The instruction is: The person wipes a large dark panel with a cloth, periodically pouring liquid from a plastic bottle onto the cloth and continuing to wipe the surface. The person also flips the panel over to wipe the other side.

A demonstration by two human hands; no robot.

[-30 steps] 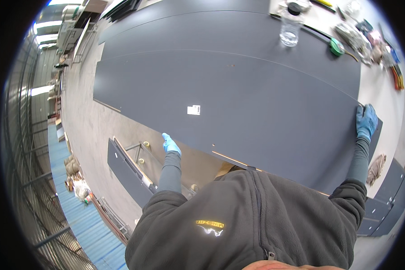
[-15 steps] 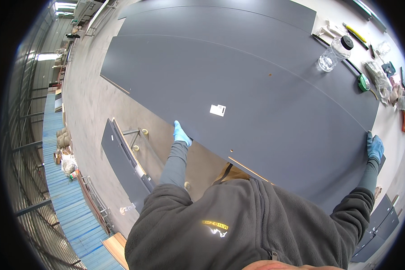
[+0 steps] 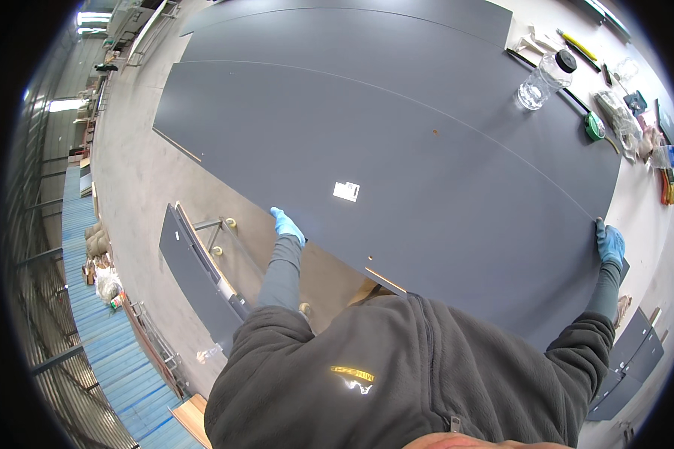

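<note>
A large dark grey flat panel (image 3: pixel 457 217) lies in front of me, with a white label (image 3: pixel 346 191) and small holes on its face. In a blue glove, my left hand (image 3: pixel 288 226) is closed on the panel's near left edge, its fingers partly hidden. My right hand (image 3: pixel 611 243), also gloved in blue, grips the right end close to the far corner. Beyond a thin curved seam lies a second grey panel (image 3: pixel 352 41). Along the near edge a pale strip of bare board (image 3: pixel 386 280) shows, partly covered by my jacket.
A clear bottle with a black lid (image 3: pixel 541 84) stands at the far right, beside a green tape measure (image 3: pixel 594 126), a yellow cutter knife (image 3: pixel 577 43) and plastic bags (image 3: pixel 618 120). More grey panels lean on a wheeled rack (image 3: pixel 202 273) to the left and stand at lower right (image 3: pixel 627 359).
My view has shifted a little. The front panel appears slightly nearer my body, and my jacket covers more of its near edge. Both hands keep their grip.
</note>
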